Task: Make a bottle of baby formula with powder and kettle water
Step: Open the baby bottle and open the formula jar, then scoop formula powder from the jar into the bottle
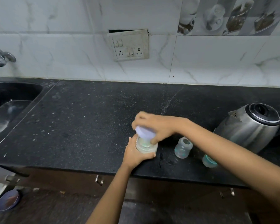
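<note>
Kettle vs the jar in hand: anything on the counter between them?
Head view: one open baby bottle stands on the counter between jar and kettle.

Left arm point(113, 191) comes up from the bottom edge, and the left hand point(136, 155) wraps the jar point(146, 148), fingers curled round its near side. Right arm point(225, 147) reaches in from the right, stretched leftward. The right hand point(153, 126) arches over the top, fingers clamped down around the tilted lid point(143, 132).
</note>
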{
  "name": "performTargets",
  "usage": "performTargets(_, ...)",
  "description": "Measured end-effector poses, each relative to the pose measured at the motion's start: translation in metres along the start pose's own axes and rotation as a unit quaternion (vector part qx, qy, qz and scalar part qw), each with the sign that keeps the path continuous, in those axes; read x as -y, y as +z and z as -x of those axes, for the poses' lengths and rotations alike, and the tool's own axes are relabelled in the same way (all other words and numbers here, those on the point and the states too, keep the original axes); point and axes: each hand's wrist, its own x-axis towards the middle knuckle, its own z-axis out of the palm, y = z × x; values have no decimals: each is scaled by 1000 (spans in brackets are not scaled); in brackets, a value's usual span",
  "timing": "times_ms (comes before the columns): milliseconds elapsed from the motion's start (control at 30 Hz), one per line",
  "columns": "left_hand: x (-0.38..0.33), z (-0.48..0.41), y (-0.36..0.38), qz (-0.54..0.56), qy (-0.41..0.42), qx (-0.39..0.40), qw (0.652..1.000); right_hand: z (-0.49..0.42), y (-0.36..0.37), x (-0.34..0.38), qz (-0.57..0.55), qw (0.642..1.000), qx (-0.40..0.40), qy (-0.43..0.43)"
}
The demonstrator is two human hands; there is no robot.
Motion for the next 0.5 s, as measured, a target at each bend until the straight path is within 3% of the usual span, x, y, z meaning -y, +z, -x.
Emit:
performTargets(100, -4, 0, -1, -9, 26, 13, 1000, 9, -11, -17, -154, 971, -146, 112)
performTargets(233, -1, 4, -3, -16, 16, 18, 1000, 3, 14, -44, -191, 907, -247, 283)
performTargets(333, -2, 9, -1, -25, 31, 7, 999, -9, 43, -55, -208, 873, -219, 383)
performTargets(500, -12, 11, 2, 20, 32, -33, 999, -26, 79, -70, -206, 854, -166, 447)
